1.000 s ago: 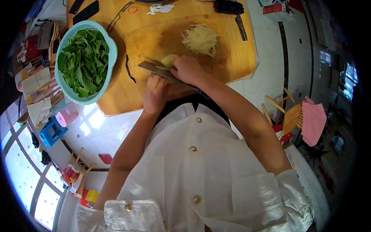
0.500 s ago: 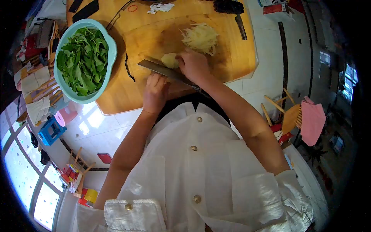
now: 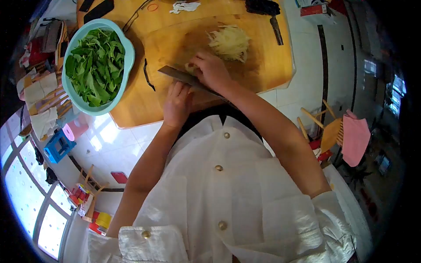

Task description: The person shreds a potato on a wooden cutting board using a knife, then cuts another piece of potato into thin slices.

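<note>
A broad dark knife [image 3: 177,74] lies slanting across the near part of the wooden board [image 3: 162,46]; its handle end is hidden under my right forearm. My left hand [image 3: 177,103] is at the near side of the blade, fingers bent and close together against it. Whether anything is in those fingers is hidden. Just beyond the blade, my right hand [image 3: 212,72] grips a pale, peeled piece that looks like potato [image 3: 190,68], mostly covered by the fingers. Farther back on the board sits a pile of thin pale shreds [image 3: 230,43].
A light blue basin [image 3: 130,55] full of green leaves [image 3: 94,68] stands at the left. A black strip [image 3: 148,75] lies beside the board. A dark-handled tool [image 3: 276,30] and a crumpled white cloth [image 3: 184,6] lie toward the back. A wooden chair [image 3: 331,133] stands at the right.
My right hand has moved slightly left and away from me, its fingers now covering most of the pale piece. The left hand and knife have barely moved.
</note>
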Demonstrator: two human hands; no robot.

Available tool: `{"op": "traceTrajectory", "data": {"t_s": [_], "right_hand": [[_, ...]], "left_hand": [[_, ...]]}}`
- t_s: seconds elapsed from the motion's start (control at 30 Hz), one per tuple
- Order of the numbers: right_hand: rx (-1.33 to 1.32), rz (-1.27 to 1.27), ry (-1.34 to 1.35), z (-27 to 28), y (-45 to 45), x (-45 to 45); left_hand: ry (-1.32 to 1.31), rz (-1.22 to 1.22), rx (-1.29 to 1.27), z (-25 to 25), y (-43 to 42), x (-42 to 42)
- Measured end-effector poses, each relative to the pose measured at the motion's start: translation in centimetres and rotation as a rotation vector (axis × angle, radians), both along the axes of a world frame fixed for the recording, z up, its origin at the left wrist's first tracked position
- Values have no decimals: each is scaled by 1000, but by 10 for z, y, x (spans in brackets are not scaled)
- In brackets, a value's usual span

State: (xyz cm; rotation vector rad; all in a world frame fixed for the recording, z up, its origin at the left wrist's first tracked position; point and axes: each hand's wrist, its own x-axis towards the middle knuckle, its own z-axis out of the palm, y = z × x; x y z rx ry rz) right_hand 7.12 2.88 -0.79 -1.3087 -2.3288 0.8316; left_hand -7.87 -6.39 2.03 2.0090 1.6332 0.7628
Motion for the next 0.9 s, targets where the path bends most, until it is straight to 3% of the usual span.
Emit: {"op": "traceTrajectory", "data": {"t_s": [0.3,0.5,0.57,0.7,0.77,0.9], "right_hand": [[-142,-138,126,-2,5,-3],[-214,-76,-19,-5,6,1],[-43,-143,64,-2,1,6],[-87,12,17,62,-21,37],[-197,153,-207,80,-38,52],[-239,-11,-183,51,-61,53]], "left_hand": [[15,-17,-70,-1,0,-1],[-6,-9,-18,-4,0,-1],[-29,-28,35,-4,2,0],[-8,-38,59,-13,-1,-1],[-21,-4,50,-14,-3,0],[39,-5,43,-2,-3,5]]}}
